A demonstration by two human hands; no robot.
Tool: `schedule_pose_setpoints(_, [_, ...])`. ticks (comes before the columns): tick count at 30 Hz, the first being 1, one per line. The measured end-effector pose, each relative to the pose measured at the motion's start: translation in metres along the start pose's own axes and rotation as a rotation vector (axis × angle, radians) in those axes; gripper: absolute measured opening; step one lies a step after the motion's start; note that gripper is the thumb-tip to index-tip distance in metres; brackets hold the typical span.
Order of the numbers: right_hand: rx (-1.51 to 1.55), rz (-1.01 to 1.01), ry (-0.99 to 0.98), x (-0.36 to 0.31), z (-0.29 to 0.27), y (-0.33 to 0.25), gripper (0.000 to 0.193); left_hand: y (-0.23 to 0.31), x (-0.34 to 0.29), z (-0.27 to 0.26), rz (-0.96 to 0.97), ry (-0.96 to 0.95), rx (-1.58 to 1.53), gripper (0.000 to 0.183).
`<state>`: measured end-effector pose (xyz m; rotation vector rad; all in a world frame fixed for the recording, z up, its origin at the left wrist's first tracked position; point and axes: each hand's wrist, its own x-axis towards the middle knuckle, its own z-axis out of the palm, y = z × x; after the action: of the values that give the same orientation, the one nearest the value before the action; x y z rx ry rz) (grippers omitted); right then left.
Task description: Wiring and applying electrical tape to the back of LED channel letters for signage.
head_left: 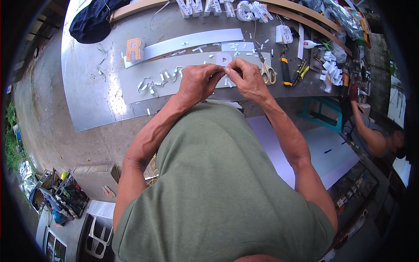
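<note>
A head-worn fisheye looks down from close above the shirt (218, 187) toward hands (197, 82) and table (87, 87).

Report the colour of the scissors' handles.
The handles are pale beige, best seen in the head view.

I'm working in what's looking like a sign-making workshop: a broad metal table (83, 96) is stretching out before me, white block letters (217, 11) are lining its far side, wired modules (151, 90) are lying left, scissors (263, 65) and pliers (300, 73) are waiting right, and bare grey floor (43, 91) is showing far left.
</note>
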<state>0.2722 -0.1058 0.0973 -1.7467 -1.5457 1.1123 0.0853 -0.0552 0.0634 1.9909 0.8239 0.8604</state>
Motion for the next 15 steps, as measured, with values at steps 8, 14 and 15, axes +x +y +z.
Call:
schedule_pose_setpoints(8, [0.291, 0.280, -0.120, -0.002, 0.004, 0.016, 0.025, -0.002, -0.002, -0.002, 0.154, -0.103, 0.147, 0.011])
schedule_pose_setpoints(14, [0.508, 0.352, -0.209, -0.006, -0.004, 0.009, 0.022, -0.004, -0.004, -0.012, -0.190, -0.217, -0.112, 0.008])
schedule_pose_setpoints(15, [0.464, 0.229, -0.115, -0.010, -0.004, 0.005, 0.019, -0.002, -0.002, -0.015, -0.192, -0.217, -0.114, 0.008])
